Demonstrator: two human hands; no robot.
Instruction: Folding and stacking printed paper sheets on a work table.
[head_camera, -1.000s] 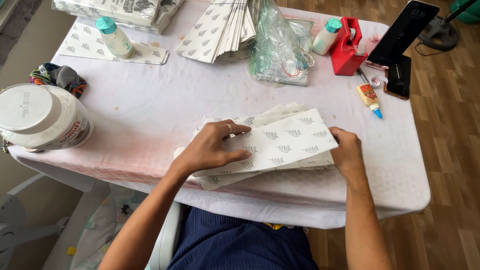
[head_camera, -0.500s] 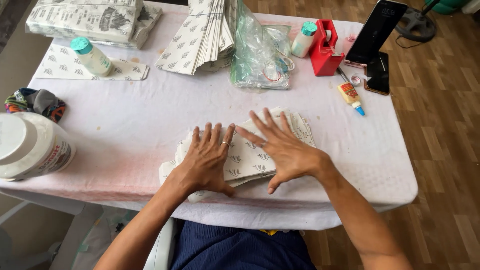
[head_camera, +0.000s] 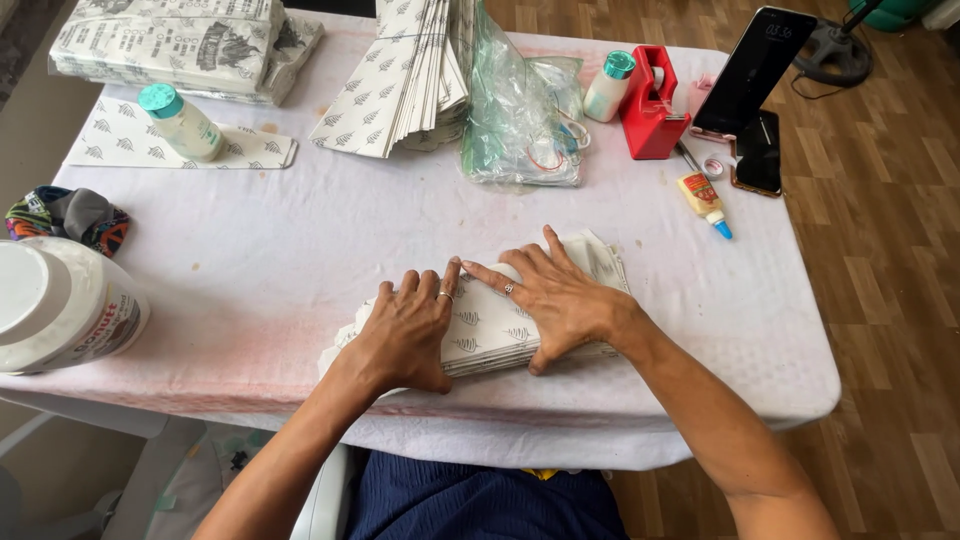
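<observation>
Both hands lie flat, fingers spread, gripping nothing. The left hand (head_camera: 405, 335) and right hand (head_camera: 555, 298) press side by side on a stack of leaf-printed paper bags (head_camera: 490, 330) at the worktop's (head_camera: 300, 240) near edge. At 12 o'clock from them sits a crumpled clear plastic bag (head_camera: 520, 110); at 1 o'clock, a red tape dispenser (head_camera: 652, 108).

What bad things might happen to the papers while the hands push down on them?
The left hand and right hand press flat on the patterned paper stack, which lies close to the table edge; a sideways push might slide sheets off. Uneven pressing may crease them crooked. The glue tube nearby might smear them if nudged closer.
</observation>
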